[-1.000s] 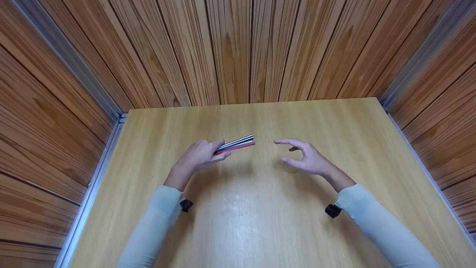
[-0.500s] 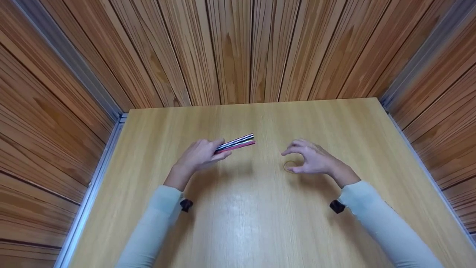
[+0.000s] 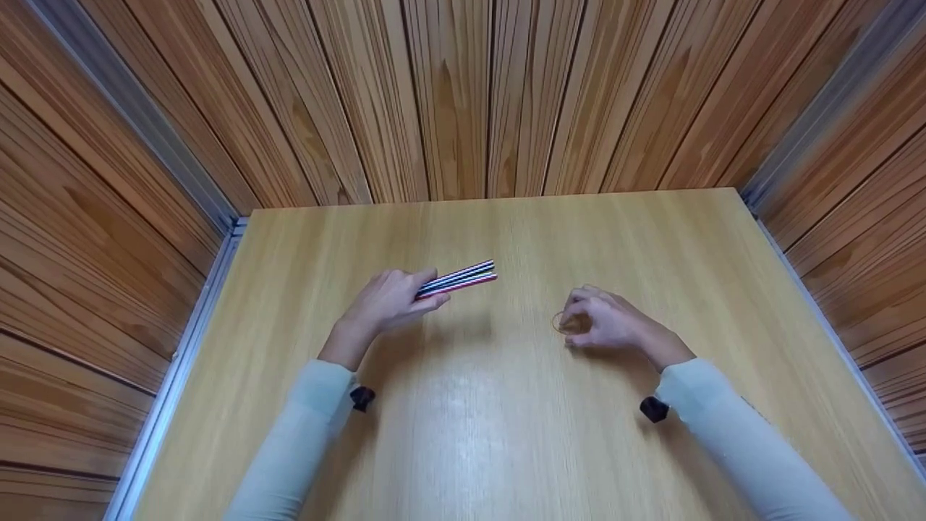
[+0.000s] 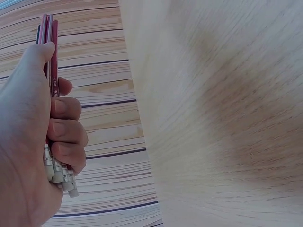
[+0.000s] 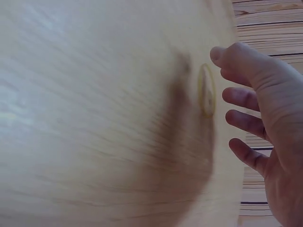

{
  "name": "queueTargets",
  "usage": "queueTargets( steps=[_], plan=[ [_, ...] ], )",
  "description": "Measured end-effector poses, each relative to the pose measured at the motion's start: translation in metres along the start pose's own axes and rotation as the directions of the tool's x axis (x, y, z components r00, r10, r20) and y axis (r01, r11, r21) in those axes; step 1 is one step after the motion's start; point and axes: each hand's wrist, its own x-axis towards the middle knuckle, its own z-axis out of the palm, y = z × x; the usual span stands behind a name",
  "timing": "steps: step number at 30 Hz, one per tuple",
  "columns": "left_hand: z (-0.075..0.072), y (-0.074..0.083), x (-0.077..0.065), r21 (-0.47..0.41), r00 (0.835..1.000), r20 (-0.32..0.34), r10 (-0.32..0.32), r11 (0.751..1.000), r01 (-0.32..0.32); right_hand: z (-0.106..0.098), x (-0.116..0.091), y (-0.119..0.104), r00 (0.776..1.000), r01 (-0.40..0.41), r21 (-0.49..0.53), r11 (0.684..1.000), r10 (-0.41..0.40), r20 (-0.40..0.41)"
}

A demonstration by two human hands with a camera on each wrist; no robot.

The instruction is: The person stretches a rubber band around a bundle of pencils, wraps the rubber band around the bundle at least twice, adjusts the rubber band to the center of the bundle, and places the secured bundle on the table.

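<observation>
A bundle of several slim pencils (image 3: 466,278) is gripped by my left hand (image 3: 387,300) above the table, left of centre. Their shafts show dark, white and red lines, and white erasers (image 4: 57,175) in metal ferrules stick out below the fist in the left wrist view. A thin yellowish rubber band (image 3: 555,323) lies on the table right of centre. Bent over it is my right hand (image 3: 611,318), thumb and fingertips close around the loop. From the right wrist, the band (image 5: 200,90) shows apart from the separated, gently bent fingers (image 5: 244,99).
The wooden table (image 3: 463,434) is bounded by a plank wall (image 3: 463,101) at the back and more plank walls at both sides. Metal rails (image 3: 195,311) run along its sides. A small black camera (image 3: 654,409) sits at each wrist.
My right hand has come down toward the rubber band, its fingers bending in from a wider spread. The left hand stays in place with the pencils.
</observation>
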Motion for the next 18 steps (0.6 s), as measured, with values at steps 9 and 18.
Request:
queueTargets(
  steps=[9,18],
  plan=[
    [0.001,-0.002,-0.001,-0.011,1.000,0.009,-0.010,1.000,0.010,0.012,0.001,0.005,0.998,0.042,-0.035,0.999,-0.044,-0.054],
    [0.004,-0.003,-0.001,-0.004,1.000,0.000,0.002,1.000,-0.002,0.019,0.004,0.006,0.977,0.148,-0.173,0.974,-0.172,-0.129]
  ],
)
